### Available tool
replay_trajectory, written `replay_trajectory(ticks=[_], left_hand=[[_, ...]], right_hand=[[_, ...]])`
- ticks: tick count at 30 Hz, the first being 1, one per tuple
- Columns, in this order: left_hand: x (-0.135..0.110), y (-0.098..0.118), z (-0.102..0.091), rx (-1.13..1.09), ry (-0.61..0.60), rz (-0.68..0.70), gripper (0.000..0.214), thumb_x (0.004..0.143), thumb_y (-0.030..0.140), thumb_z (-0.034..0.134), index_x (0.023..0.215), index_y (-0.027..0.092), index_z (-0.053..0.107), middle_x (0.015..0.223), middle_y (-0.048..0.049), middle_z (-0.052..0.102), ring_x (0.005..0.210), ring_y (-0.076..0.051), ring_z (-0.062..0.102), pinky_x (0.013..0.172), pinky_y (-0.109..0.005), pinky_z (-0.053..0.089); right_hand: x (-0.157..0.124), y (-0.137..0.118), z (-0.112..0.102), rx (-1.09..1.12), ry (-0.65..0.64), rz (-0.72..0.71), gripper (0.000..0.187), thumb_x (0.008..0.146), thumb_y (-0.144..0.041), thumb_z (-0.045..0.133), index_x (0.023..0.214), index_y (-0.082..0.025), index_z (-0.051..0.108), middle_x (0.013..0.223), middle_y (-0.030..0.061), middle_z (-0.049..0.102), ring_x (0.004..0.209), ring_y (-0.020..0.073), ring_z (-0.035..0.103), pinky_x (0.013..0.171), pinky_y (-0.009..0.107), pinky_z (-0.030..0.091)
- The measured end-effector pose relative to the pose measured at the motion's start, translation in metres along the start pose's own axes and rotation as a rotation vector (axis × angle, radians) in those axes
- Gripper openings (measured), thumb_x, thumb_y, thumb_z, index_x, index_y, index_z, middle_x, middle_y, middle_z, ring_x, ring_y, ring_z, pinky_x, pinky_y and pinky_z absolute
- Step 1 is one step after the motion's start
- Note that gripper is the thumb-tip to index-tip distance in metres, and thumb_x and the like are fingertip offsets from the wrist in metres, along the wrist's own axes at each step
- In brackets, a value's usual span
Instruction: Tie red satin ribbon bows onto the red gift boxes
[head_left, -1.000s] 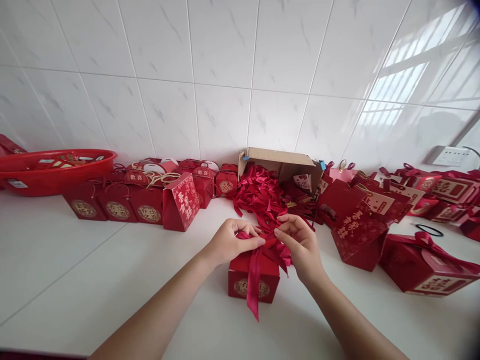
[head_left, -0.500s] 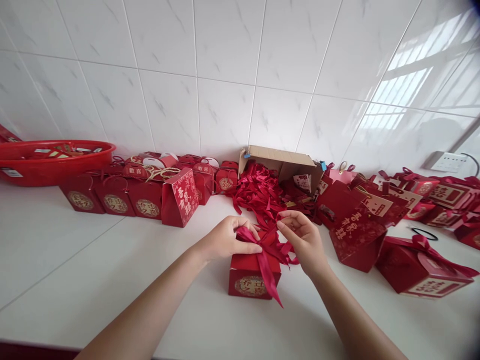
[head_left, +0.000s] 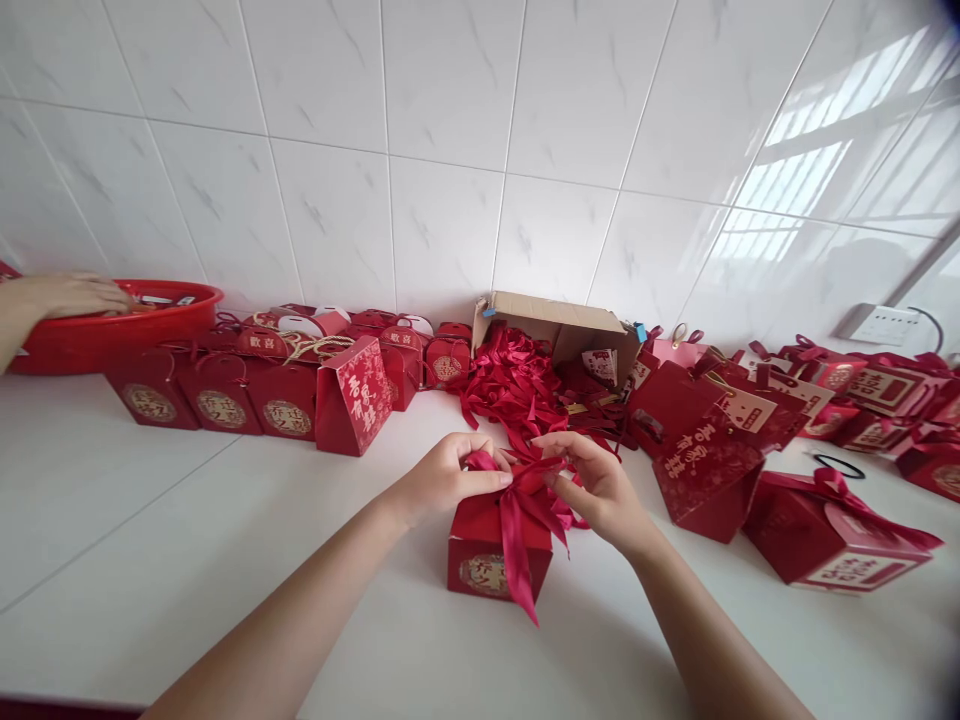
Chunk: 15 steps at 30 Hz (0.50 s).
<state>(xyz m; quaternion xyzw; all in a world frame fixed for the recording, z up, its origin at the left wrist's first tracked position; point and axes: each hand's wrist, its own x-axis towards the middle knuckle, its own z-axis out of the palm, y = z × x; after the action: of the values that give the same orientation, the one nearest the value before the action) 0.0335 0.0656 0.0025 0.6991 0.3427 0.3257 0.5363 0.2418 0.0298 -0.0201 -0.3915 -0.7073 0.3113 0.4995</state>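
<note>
Red ribbon point(head_left: 517, 560) is crossing the top of a small box point(head_left: 480, 574), which is sitting upright near the middle of the white table point(head_left: 375, 620). The left hand point(head_left: 457, 475) is pinching the ribbon between thumb and bent fingers, above the box's left side. The right hand point(head_left: 596, 490) is curving in from the other side, its thumb and forefinger standing narrowly apart at a band of ribbon; I cannot tell whether they are gripping it. One tail is hanging down the front face, its tip reaching past the lower edge.

Judging by this, the step in hand is tying or shaping a bow, and the knot is not looking finished. The next move would be calling for a firm right pinch and an even sideways pull, with the left hand holding steady.

Behind, a heap point(head_left: 517, 370) of ribbon is spilling from a carton point(head_left: 559, 312) almost to the box, so strands could be catching. Open room is stretching leftward to a row of boxes point(head_left: 289, 400) and forward to the table's near edge. Rightward, a slanted box point(head_left: 705, 485) and a bow-topped box point(head_left: 832, 540) are narrowing the space. At far left, another person's hand point(head_left: 82, 293) is resting over a basin point(head_left: 97, 345), well apart
</note>
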Motion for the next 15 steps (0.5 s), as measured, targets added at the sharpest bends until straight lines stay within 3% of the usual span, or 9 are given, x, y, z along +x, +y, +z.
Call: replay_trajectory(ticks=[5, 9, 15], left_hand=[[-0.0002, -0.0003, 0.0003, 0.059, 0.003, 0.025, 0.022, 0.071, 0.034, 0.072, 0.066, 0.016, 0.061, 0.098, -0.0081, 0.069, 0.092, -0.023, 0.064, 0.082, -0.035, 0.047], [0.0004, -0.0007, 0.0022, 0.116, 0.04, 0.056, 0.023, 0.07, 0.037, 0.073, 0.066, 0.017, 0.063, 0.096, -0.008, 0.071, 0.1, -0.025, 0.063, 0.091, -0.037, 0.045], [0.0022, -0.0021, 0.0057, 0.076, 0.043, 0.101, 0.033, 0.066, 0.032, 0.077, 0.051, 0.019, 0.049, 0.067, -0.0033, 0.066, 0.107, -0.026, 0.062, 0.088, -0.033, 0.046]], right_hand=[[0.001, -0.0049, 0.0016, -0.107, -0.102, -0.045, 0.027, 0.082, -0.025, 0.062, 0.109, -0.024, 0.062, 0.102, 0.0053, 0.065, 0.093, 0.019, 0.061, 0.082, 0.032, 0.048], [0.0038, -0.0035, 0.0041, -0.206, -0.048, -0.08, 0.015, 0.087, -0.031, 0.056, 0.086, -0.021, 0.068, 0.082, 0.0048, 0.064, 0.077, 0.0174, 0.059, 0.071, 0.031, 0.047], [0.006, 0.0011, 0.0071, -0.132, 0.034, -0.009, 0.024, 0.085, -0.037, 0.058, 0.071, -0.02, 0.068, 0.082, 0.0052, 0.06, 0.078, 0.0181, 0.058, 0.074, 0.032, 0.046]])
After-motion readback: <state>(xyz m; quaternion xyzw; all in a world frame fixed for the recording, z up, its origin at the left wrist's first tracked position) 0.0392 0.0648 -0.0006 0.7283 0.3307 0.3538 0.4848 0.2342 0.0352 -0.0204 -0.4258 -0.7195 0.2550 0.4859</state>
